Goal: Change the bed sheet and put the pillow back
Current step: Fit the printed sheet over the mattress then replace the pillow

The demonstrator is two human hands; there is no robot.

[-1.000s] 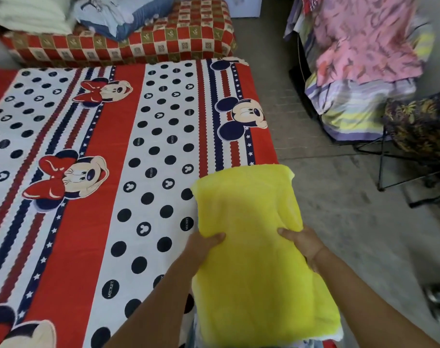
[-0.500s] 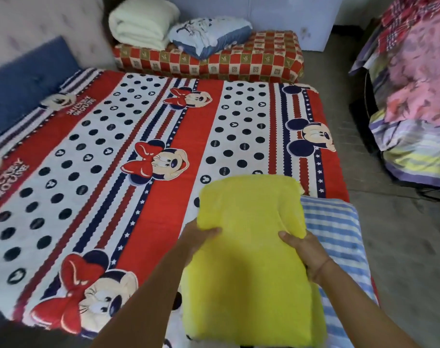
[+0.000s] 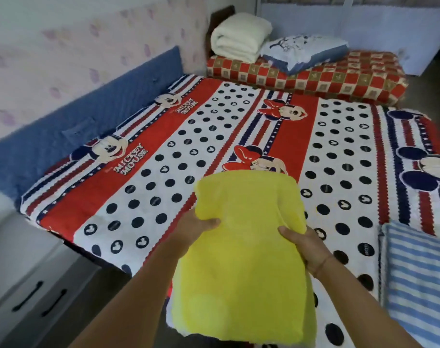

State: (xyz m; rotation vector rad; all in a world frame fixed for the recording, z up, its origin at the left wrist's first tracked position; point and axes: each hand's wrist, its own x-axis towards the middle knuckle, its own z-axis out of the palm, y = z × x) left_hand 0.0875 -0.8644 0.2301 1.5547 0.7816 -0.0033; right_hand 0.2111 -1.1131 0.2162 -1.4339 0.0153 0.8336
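Holding yellow pillow (image 3: 241, 259) by both side edges: left hand (image 3: 189, 227) pinches left edge, thumb on top; right hand (image 3: 306, 247) grips right edge. Pillow over near edge of bed, apparently not yet set down. Patterned bed sheet (image 3: 214, 136) spread flat: sheet change judged done. Left: place pillow, probably toward blue headboard (image 3: 63, 136). Blue-striped bundle (image 3: 419, 272) lies at near right.

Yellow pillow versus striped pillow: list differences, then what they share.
The yellow pillow is plain; the striped pillow has blue and white bands. The left hand and right hand grip the yellow pillow; the striped pillow lies untouched on the sheet. Both are over the sheet.
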